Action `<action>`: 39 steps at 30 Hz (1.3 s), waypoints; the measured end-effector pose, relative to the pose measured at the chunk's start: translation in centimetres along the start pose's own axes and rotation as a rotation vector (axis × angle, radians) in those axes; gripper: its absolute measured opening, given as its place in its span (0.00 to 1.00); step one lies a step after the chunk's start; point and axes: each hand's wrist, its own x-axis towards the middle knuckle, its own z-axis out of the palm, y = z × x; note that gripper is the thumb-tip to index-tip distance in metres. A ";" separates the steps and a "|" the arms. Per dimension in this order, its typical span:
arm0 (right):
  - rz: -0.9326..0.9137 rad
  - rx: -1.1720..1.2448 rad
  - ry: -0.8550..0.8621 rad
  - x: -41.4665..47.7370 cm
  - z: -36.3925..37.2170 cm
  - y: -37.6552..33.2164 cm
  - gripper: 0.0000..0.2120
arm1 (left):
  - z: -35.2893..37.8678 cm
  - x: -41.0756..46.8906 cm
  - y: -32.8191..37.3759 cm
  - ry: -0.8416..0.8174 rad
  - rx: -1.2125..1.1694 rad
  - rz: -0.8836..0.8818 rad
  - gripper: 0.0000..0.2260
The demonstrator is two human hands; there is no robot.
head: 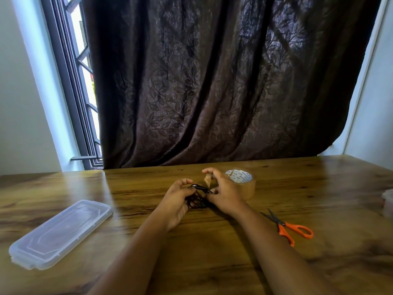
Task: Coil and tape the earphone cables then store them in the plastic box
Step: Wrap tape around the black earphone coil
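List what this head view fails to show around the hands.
- Earphone cable: head view; the left hand and right hand cover much of the coil; earbuds and plug not discernible.
- Tape roll: head view; the right hand, pinching a tape piece, hides its near left side.
- Container: head view; cut off by the right frame edge, contents unclear.

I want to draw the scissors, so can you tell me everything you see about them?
The scissors have bright orange, plastic-looking loop handles and thin dark blades, parted a little. They lie flat on the wooden table, right of the right arm and nearer than the tape roll. Tips point far-left, handles near-right. Only the table touches them.
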 end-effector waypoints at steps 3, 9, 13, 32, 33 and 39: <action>-0.021 -0.004 -0.019 0.0 0.2 -0.1 0.29 | -0.1 -0.3 0.2 -0.026 -0.080 0.003 0.10; -0.037 -0.031 -0.031 -0.2 0.1 -0.5 0.29 | -0.4 -0.2 0.4 0.057 -0.121 0.076 0.12; 0.026 0.162 -0.076 -0.4 0.0 -0.8 0.28 | -0.4 0.0 0.4 0.095 -0.107 0.124 0.12; 0.212 0.701 -0.089 0.0 -1.0 -1.3 0.32 | -0.1 -0.3 0.9 -0.072 0.016 -0.072 0.15; 0.227 0.738 -0.108 0.0 -1.0 -1.3 0.32 | -0.3 -0.5 0.9 -0.106 -0.001 -0.104 0.16; 0.254 0.919 -0.120 0.0 -1.4 -1.3 0.30 | -0.6 -0.4 1.3 -0.214 -0.182 -0.140 0.09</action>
